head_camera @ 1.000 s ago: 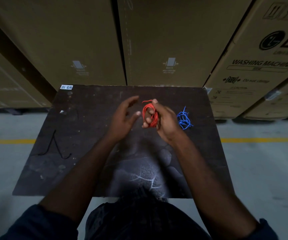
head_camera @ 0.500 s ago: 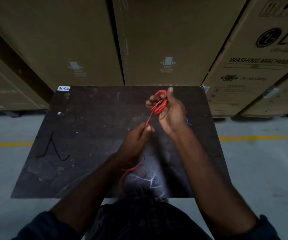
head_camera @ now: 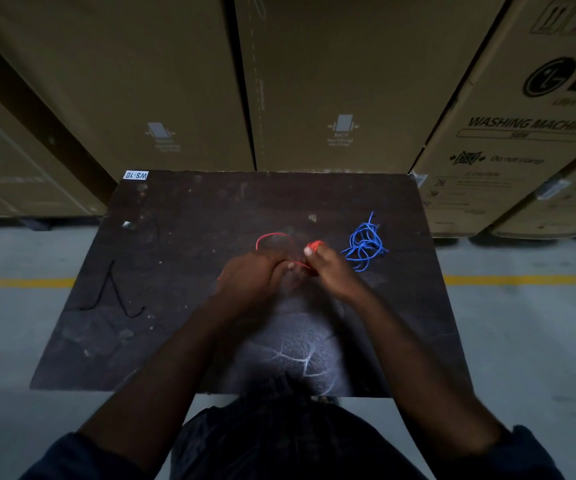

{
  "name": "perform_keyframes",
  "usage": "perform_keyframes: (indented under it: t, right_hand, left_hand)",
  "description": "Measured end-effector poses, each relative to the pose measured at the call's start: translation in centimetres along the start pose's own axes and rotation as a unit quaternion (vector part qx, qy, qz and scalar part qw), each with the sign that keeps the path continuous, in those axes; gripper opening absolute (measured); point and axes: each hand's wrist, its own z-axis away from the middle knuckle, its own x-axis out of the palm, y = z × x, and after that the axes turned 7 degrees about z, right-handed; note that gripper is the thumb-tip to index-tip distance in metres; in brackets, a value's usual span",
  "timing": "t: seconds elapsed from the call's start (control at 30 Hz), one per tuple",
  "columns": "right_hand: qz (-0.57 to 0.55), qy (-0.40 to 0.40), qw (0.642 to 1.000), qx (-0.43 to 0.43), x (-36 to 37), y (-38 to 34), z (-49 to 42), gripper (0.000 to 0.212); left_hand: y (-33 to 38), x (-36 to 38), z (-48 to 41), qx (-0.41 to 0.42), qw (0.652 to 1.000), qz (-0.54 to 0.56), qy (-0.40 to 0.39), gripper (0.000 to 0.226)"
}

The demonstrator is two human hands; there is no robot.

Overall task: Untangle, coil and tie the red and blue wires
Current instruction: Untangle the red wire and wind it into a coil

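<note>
Both hands, left [head_camera: 255, 275] and right [head_camera: 331, 268], pinch the red wire [head_camera: 272, 237], tying unfinished; blue wire [head_camera: 364, 245], at 3 o'clock, lies tangled.

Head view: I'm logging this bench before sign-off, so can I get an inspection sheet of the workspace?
Surface: dark, scuffed table, with a white cracked patch near the front edge.
Job's things: red wire bunched between both hands, one loop arching free; blue wire lies tangled on the table, untouched.
Clutter: thin black cord at the left; white label at the far left corner; small specks.
Grips: left hand and right hand both closed on the red wire.
Cables: nothing seen beyond those above.
Surroundings: cardboard boxes behind; grey floor with a yellow line.
</note>
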Motion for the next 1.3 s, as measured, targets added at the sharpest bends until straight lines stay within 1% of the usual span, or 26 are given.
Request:
perform_keyframes:
  t: [0.03, 0.07, 0.13, 0.2, 0.27, 0.33, 0.37, 0.43, 0.47, 0.53, 0.57, 0.6, 0.7, 0.8, 0.83, 0.87, 0.9, 1.0, 1.07, 1.13, 1.17, 1.23, 1.27, 1.3]
  right_hand:
    - [-0.008, -0.040, 0.999, 0.019, 0.3, 0.2, 0.3, 0.045]
    - [-0.054, -0.078, 0.994, 0.048, 0.6, -0.3, 0.9, 0.045]
    - [-0.158, -0.127, 0.975, 0.088, 1.1, -1.2, 1.9, 0.040]
    - [-0.205, -0.181, 0.956, 0.101, 1.4, -2.1, 2.6, 0.042]
    - [-0.231, -0.209, 0.946, 0.092, 1.3, -2.9, 2.7, 0.050]
    - [-0.253, -0.215, 0.940, 0.079, 0.9, -3.9, 2.8, 0.054]
    - [-0.273, -0.217, 0.934, 0.075, 0.8, -4.4, 2.8, 0.053]
    - [-0.311, -0.221, 0.922, 0.061, 0.7, -5.2, 2.8, 0.052]
    - [-0.333, -0.219, 0.915, 0.059, 0.6, -5.6, 2.8, 0.053]
    - [-0.393, -0.213, 0.893, 0.056, 0.0, -6.4, 2.7, 0.055]
    - [-0.434, -0.208, 0.875, 0.052, -0.7, -7.1, 2.7, 0.054]
    - [-0.473, -0.198, 0.857, 0.044, -1.5, -7.6, 2.6, 0.052]
    - [-0.552, -0.163, 0.818, 0.010, -3.9, -8.3, 2.1, 0.054]
    - [-0.575, -0.141, 0.806, -0.007, -4.9, -8.4, 1.8, 0.054]
    - [-0.584, -0.130, 0.801, -0.008, -5.0, -8.4, 1.7, 0.052]
    - [-0.595, -0.119, 0.795, -0.010, -5.1, -8.5, 1.7, 0.051]
    - [-0.605, -0.108, 0.789, -0.012, -5.2, -8.6, 1.7, 0.050]
    - [-0.624, -0.090, 0.776, -0.025, -5.5, -9.0, 1.5, 0.055]
    - [-0.625, -0.086, 0.775, -0.027, -5.7, -9.2, 1.5, 0.057]
    - [-0.625, -0.081, 0.776, -0.024, -5.7, -9.3, 1.5, 0.058]
    - [-0.623, -0.080, 0.777, -0.022, -5.7, -9.3, 1.5, 0.058]
    - [-0.618, -0.077, 0.783, -0.013, -5.2, -9.2, 1.5, 0.059]
    - [-0.612, -0.076, 0.787, -0.006, -5.0, -9.2, 1.6, 0.059]
    - [-0.606, -0.077, 0.792, 0.001, -4.6, -9.2, 1.6, 0.060]
  left_hand:
    - [-0.6, -0.4, -0.1, 0.005, 1.000, 0.002, 0.002, 0.039]
    - [-1.2, -0.5, -0.3, 0.010, 1.000, -0.007, 0.008, 0.037]
    - [-1.8, -0.7, -0.2, 0.015, 0.998, -0.052, 0.032, 0.029]
    - [-1.8, -0.5, -0.3, 0.018, 0.996, -0.063, 0.060, 0.020]
    - [-2.2, 0.2, -0.2, 0.018, 0.997, -0.020, 0.066, 0.018]
    - [-3.1, 1.0, -0.1, -0.012, 0.997, 0.049, 0.066, 0.021]
    - [-3.5, 1.3, 0.0, -0.031, 0.993, 0.089, 0.066, 0.018]
    - [-3.6, 1.9, 0.4, -0.064, 0.982, 0.166, 0.071, 0.008]
    - [-3.2, 2.0, 0.6, -0.081, 0.972, 0.207, 0.074, 0.007]
    - [-2.8, 2.3, 0.8, -0.110, 0.950, 0.279, 0.089, 0.012]
    - [-3.0, 2.7, 1.0, -0.128, 0.937, 0.312, 0.096, 0.014]
    - [-3.5, 3.1, 1.2, -0.154, 0.915, 0.359, 0.098, 0.017]
    - [-5.0, 4.3, 2.1, -0.236, 0.820, 0.512, 0.095, 0.025]
    - [-5.3, 4.7, 2.7, -0.288, 0.736, 0.611, 0.050, 0.022]
    - [-5.5, 4.9, 2.9, -0.300, 0.713, 0.633, 0.031, 0.021]
    - [-5.9, 5.2, 3.2, -0.308, 0.702, 0.643, 0.015, 0.020]
    - [-6.3, 5.6, 3.6, -0.308, 0.705, 0.639, 0.006, 0.021]
    - [-7.9, 6.9, 5.4, -0.296, 0.743, 0.600, 0.018, 0.027]
    - [-9.2, 7.4, 6.7, -0.287, 0.781, 0.554, -0.011, 0.032]
    - [-10.5, 7.8, 7.5, -0.268, 0.838, 0.470, -0.075, 0.037]
    - [-11.0, 8.1, 7.6, -0.257, 0.860, 0.428, -0.104, 0.037]
    - [-11.1, 8.0, 7.2, -0.260, 0.882, 0.372, -0.130, 0.033]
    - [-10.7, 7.7, 6.8, -0.257, 0.890, 0.356, -0.125, 0.032]
    - [-10.1, 7.0, 6.3, -0.243, 0.907, 0.323, -0.116, 0.034]
